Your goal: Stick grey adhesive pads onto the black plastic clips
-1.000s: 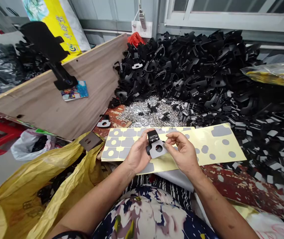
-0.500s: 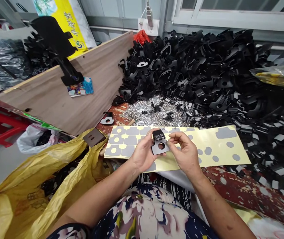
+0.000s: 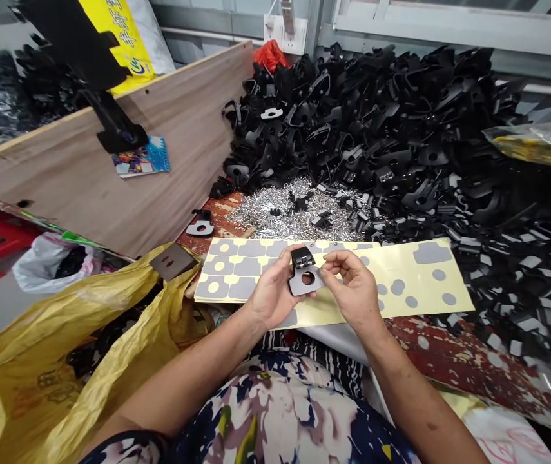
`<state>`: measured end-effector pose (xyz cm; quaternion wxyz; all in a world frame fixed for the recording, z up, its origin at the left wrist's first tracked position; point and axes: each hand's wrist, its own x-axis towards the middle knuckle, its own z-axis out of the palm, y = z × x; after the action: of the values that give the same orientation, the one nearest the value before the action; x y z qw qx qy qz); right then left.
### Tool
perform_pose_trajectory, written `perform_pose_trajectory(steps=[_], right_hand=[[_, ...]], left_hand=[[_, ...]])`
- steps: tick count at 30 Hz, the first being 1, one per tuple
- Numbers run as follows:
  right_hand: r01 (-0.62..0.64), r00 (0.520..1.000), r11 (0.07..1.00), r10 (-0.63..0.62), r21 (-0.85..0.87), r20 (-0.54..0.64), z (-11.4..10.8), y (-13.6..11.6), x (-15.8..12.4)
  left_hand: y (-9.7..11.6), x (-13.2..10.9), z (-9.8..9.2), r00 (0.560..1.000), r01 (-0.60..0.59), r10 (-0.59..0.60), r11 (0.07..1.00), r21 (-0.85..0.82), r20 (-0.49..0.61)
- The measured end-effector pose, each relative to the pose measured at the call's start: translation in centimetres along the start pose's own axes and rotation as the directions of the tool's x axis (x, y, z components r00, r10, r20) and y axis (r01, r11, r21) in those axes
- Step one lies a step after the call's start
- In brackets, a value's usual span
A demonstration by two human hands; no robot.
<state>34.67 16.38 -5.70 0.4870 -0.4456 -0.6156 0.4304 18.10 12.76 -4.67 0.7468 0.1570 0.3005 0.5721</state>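
Observation:
My left hand (image 3: 270, 293) grips a small black plastic part (image 3: 303, 270) with a grey pad and a round hole on its face. My right hand (image 3: 352, 287) pinches the same part at its right edge, fingers pressed on the grey pad. Both hands hover over a yellow backing sheet (image 3: 415, 283) that carries grey adhesive pads (image 3: 236, 277), most at its left end. Behind the sheet lies a heap of small silver pins (image 3: 285, 216) and a large pile of black plastic parts (image 3: 381, 129).
An open yellow bag (image 3: 62, 348) with dark parts inside sits at my left. A wooden board (image 3: 111, 180) leans along the left side, with a booklet (image 3: 140, 158) on it. One finished part (image 3: 200, 227) lies near the board. A yellow-filled clear bag (image 3: 541, 142) lies at the right.
The part stays held in both hands; my fingers shift slightly over the grey pad. The view has tipped a little, so everything sits slightly lower and left.

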Motion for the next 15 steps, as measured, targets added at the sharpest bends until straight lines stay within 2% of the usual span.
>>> perform_pose_trajectory(steps=[4,7,10,12,15], right_hand=[[0.032,0.999,0.997,-0.032,-0.067,-0.003,0.2,-0.3,-0.2],[0.113,0.994,0.976,-0.113,-0.186,0.011,0.4,-0.8,-0.4],[0.249,0.967,0.903,-0.250,-0.349,0.042,0.9,-0.9,-1.0],[0.385,0.916,0.814,-0.393,-0.436,0.077,1.3,-0.6,-1.5],[0.567,0.785,0.585,-0.596,-0.579,0.167,2.0,0.2,-2.2]], left_hand=[[0.1,-0.1,-0.1,1.000,0.006,-0.006,1.000,-0.018,0.002],[-0.2,-0.2,0.1,1.000,-0.007,0.007,1.000,0.012,0.004],[-1.0,0.0,0.3,0.988,-0.139,0.146,0.981,0.134,-0.041],[-1.8,0.3,0.1,0.945,-0.290,0.315,0.930,0.228,-0.085],[-2.6,0.8,-0.4,0.871,-0.420,0.478,0.847,0.326,-0.118]])
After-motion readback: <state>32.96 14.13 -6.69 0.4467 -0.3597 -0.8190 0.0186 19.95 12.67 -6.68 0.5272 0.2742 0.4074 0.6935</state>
